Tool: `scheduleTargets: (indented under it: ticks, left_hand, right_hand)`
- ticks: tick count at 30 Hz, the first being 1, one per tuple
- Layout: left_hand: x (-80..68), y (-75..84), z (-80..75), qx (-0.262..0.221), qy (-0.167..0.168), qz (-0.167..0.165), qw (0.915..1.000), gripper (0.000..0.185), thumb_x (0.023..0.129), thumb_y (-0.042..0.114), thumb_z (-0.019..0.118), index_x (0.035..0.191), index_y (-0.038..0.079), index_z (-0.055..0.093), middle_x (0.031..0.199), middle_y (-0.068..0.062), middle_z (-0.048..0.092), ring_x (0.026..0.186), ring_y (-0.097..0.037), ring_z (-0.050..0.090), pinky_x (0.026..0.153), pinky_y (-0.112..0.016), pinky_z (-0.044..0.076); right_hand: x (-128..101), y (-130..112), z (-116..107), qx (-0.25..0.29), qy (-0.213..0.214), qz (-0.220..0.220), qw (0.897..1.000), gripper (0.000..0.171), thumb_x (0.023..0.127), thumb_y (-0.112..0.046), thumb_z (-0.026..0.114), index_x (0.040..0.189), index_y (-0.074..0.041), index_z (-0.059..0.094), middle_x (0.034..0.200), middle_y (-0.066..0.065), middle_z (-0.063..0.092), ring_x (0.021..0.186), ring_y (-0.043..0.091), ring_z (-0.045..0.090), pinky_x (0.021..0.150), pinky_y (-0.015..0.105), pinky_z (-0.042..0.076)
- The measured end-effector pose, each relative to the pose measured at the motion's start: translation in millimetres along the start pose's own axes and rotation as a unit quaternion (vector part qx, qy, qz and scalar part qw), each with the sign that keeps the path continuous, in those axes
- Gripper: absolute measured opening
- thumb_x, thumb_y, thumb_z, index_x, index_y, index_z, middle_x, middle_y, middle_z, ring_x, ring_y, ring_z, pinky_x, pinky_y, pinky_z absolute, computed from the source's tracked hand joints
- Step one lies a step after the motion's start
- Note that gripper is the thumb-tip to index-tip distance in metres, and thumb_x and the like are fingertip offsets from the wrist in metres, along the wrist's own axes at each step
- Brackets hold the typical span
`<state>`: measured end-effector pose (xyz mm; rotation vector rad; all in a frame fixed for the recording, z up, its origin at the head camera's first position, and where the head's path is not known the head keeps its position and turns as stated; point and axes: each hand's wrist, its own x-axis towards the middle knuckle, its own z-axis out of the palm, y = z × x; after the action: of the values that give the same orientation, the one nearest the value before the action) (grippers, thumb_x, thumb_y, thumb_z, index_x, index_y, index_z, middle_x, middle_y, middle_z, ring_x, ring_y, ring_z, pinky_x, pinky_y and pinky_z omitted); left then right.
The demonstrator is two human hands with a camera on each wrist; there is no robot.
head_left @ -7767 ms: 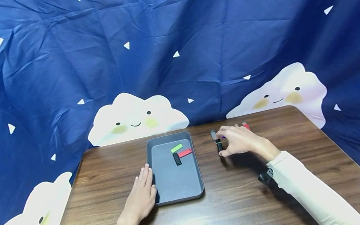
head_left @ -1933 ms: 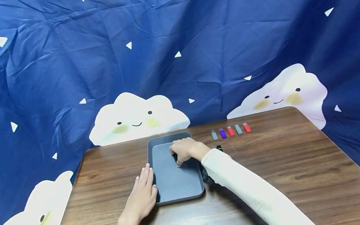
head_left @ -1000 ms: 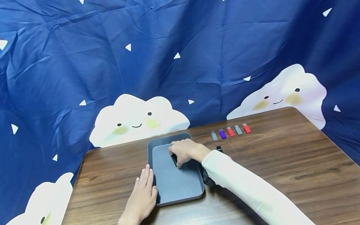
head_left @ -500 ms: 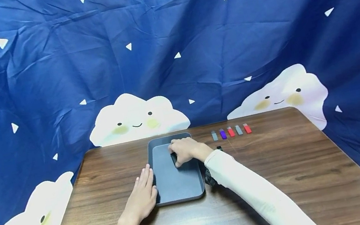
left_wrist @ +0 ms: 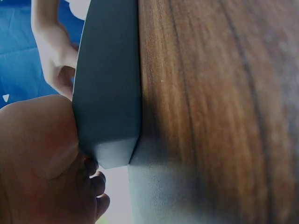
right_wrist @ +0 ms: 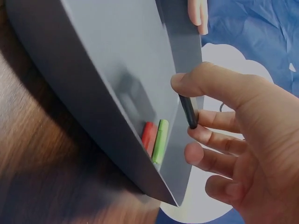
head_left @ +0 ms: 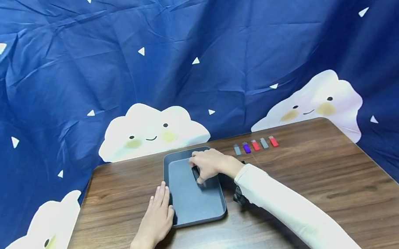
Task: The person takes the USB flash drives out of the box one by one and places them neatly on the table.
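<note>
Right wrist: right fingers (right_wrist: pixel 217 120) pinch black oblong stick (right_wrist: pixel 188 111), left fingers (head_left: pixel 161 193) straight; red, green sticks (right_wrist: pixel 160 142) in grey tray (right_wrist: pixel 121 42); far-right sticks (head_left: pixel 255 145) apparently outstanding.

"How many sticks (head_left: pixel 255 145) line up on the table (head_left: pixel 316 193)?"
"Five: two red sticks (head_left: pixel 274 141), two grey sticks (head_left: pixel 264 143), one purple stick (head_left: pixel 247 147). One dark piece (head_left: pixel 243 162) besides, mostly hidden by the right sleeve (head_left: pixel 288 198)."
"And trays?"
"One tray (head_left: pixel 196 207), with a third red stick (right_wrist: pixel 148 135) and one green stick (right_wrist: pixel 160 140) showing inside."
"Held?"
"One black stick (right_wrist: pixel 189 112), in the right hand (head_left: pixel 210 163); the left hand (head_left: pixel 154 215) makes two."
"Clouds (head_left: pixel 153 132)?"
"Four."
</note>
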<state>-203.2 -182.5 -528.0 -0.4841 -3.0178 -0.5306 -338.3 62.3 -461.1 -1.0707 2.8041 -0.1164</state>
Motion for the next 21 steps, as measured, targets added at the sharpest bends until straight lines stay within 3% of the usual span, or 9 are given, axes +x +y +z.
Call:
scheduleTargets:
  ticks: [13, 21]
  left_hand:
    - [-0.6, -1.7, 1.9, 0.003, 0.008, 0.003, 1.0, 0.061, 0.11, 0.015, 0.047, 0.162, -0.011, 0.03, 0.176, -0.024, 0.021, 0.163, -0.043, 0.024, 0.132, -0.061, 0.024]
    - [0.7, -1.8, 2.4, 0.003, 0.008, 0.002, 1.0, 0.061, 0.11, 0.015, 0.047, 0.163, -0.011, 0.03, 0.176, -0.023, 0.021, 0.163, -0.042, 0.024, 0.132, -0.061, 0.025]
  right_hand:
    - [-20.8, 12.7, -4.7, -0.004, 0.032, -0.007, 0.999, 0.06, 0.08, -0.045, 0.087, 0.131, -0.019, 0.07, 0.114, -0.002, 0.063, 0.082, 0.016, 0.06, 0.076, 0.04, 0.058]
    - [-34.1, 22.7, -10.3, 0.009, 0.043, 0.0, 0.999, 0.057, 0.08, -0.045, 0.086, 0.129, -0.02, 0.07, 0.114, -0.002, 0.063, 0.078, 0.016, 0.058, 0.072, 0.038, 0.055]
